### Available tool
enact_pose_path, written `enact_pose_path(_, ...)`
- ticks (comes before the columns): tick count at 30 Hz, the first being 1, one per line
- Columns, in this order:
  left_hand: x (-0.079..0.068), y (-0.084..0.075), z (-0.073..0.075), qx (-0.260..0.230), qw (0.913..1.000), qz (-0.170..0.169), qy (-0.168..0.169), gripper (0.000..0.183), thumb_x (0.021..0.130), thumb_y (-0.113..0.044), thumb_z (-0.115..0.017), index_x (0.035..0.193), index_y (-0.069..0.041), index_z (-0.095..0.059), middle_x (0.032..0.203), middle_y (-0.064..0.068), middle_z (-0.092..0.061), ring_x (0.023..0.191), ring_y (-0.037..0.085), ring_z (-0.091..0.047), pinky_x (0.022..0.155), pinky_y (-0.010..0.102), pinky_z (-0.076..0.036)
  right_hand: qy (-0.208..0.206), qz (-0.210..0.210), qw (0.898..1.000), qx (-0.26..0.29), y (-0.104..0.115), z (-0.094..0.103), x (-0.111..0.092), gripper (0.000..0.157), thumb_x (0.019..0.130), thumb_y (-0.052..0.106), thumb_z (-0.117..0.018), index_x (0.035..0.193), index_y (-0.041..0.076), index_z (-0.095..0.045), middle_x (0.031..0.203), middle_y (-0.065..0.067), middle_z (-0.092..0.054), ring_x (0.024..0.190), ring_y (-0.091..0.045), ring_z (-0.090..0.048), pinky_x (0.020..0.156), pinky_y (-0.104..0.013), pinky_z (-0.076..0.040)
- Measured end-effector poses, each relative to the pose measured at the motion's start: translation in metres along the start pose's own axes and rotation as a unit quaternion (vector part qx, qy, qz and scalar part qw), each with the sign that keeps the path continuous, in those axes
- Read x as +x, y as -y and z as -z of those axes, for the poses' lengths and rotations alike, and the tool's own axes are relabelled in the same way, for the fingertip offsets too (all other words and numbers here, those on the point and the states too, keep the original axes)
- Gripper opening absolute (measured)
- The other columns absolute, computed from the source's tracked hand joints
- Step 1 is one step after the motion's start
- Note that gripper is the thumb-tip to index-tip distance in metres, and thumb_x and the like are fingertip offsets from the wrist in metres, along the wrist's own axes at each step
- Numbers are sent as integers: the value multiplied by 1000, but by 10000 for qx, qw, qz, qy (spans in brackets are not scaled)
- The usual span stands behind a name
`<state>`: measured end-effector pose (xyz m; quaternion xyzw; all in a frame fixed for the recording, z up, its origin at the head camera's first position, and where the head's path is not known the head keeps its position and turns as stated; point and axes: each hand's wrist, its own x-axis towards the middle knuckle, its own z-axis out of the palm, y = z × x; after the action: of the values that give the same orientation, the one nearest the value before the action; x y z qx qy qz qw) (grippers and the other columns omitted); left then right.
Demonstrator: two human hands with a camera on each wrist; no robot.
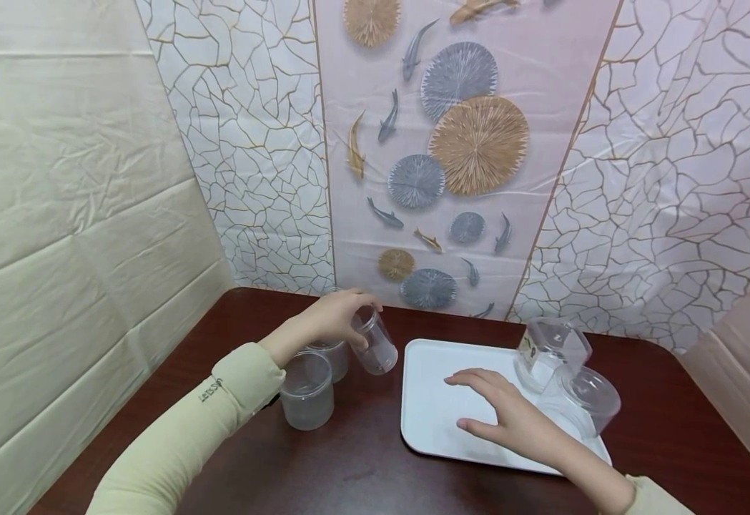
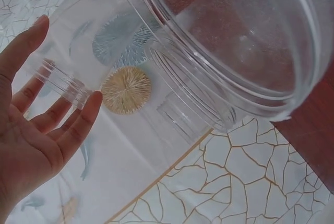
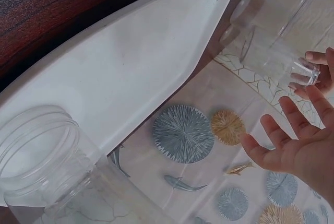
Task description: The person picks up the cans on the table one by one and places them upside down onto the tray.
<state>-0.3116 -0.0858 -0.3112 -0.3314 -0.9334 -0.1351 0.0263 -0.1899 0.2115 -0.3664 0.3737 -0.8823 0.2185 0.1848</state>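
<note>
My left hand grips a clear plastic jar near its upper end. The jar leans, its lower end pointing down toward the right, beside the white tray. In the left wrist view, the fingers curl round the clear rim. My right hand hovers over the tray with fingers spread and nothing held. Two clear jars stand at the tray's right side: a faceted one and a round one; the right wrist view shows a jar close by.
Left of the tray, a clear round jar stands on the dark red table. More clear jars behind it are partly hidden by my left hand and forearm. A patterned cloth hangs behind the table.
</note>
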Motion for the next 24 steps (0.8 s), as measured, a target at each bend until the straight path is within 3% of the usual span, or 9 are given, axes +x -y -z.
enact_pose_path(8,-8,4,-4,-415,9974,26,-588,59,67,-26,-84,118,-17,-59,121,6,-61,109,24,-58,92,40,-48,-197,-246,9995,79,-1,1,-1,49,75,13,-76,121,14,-58,120,1,-60,112,-20,-53,90,-40,-44)
enact_pose_path(14,-16,6,-5,-802,9910,152,-1058,59,66,-28,-84,119,-18,-58,119,4,-61,111,23,-57,95,41,-47,-371,-486,9980,150,-2,3,0,51,76,9,-76,122,16,-56,121,3,-58,113,-18,-52,90,-40,-44)
enact_pose_path(24,-25,9,-4,-1189,9792,225,-1629,61,67,-31,-85,120,-17,-56,117,3,-58,103,23,-55,87,41,-48,-413,-686,9965,231,-4,10,3,50,78,10,-75,124,15,-55,123,2,-57,115,-19,-50,91,-41,-43)
